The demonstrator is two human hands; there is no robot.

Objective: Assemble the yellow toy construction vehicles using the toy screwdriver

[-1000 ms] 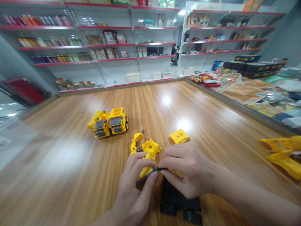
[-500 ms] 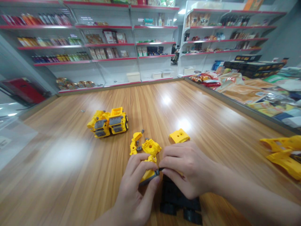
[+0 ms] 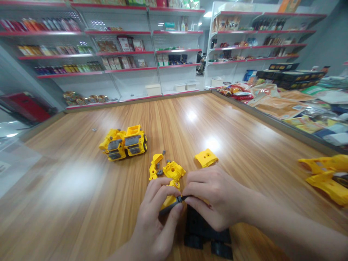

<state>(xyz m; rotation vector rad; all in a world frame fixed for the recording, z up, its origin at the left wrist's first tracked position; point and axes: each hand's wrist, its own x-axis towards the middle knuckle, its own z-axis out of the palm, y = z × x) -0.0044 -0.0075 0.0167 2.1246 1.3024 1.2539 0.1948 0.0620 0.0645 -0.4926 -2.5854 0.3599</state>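
Gripping yellow part (image 3: 168, 202) in left hand (image 3: 153, 214), lower centre of frame, while pinching thin dark piece (image 3: 185, 197) between thumb and fingers of right hand (image 3: 214, 195), at or close to grey end (image 3: 178, 199); unable to tell contact. Apparently doing fine two-handed work at that end, above and left of chassis (image 3: 199, 226) at bottom centre. Judged to call next for steady left hold and careful alignment with right.

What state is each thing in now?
Left fingers: closed on yellow-gray toy body
Right fingers: closed on thin dark part
Toy dump truck: assembled, upright
Toy vehicle beside it: upright
Black wheeled chassis: separate, partly hidden
Yellow plate: loose, lying flat
Curved yellow piece: loose
Right-edge yellow pieces: partly out of frame
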